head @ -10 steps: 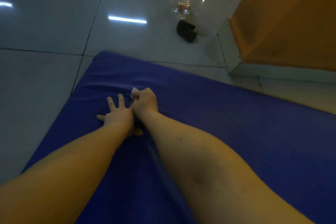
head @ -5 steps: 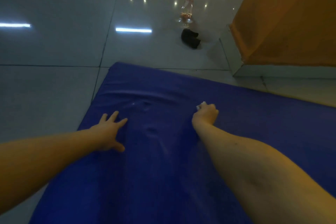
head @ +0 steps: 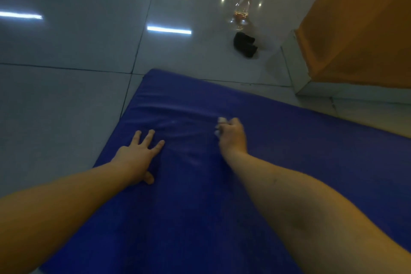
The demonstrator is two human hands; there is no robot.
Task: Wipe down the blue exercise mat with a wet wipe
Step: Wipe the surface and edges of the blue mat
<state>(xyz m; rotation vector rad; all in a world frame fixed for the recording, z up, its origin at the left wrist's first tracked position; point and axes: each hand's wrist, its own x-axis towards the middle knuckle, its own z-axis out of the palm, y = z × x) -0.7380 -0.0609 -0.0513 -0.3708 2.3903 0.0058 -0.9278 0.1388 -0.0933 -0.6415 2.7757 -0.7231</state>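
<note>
Because the wipe only cleans under pressure, my right hand (head: 232, 138) keeps its grip clenched round the wet wipe (head: 221, 120), a white corner showing past my knuckles, and bears down on the blue exercise mat (head: 289, 162) near its far corner. My left hand (head: 138, 155) lies released and flat, fingers spread, near the mat's left edge, I judge to stop the cover bunching. Beyond the mat's far corner stand a spray bottle (head: 243, 6) and a black cloth (head: 244, 45). Half a second ago my right hand was farther from my left; it has swept back toward it.
</note>
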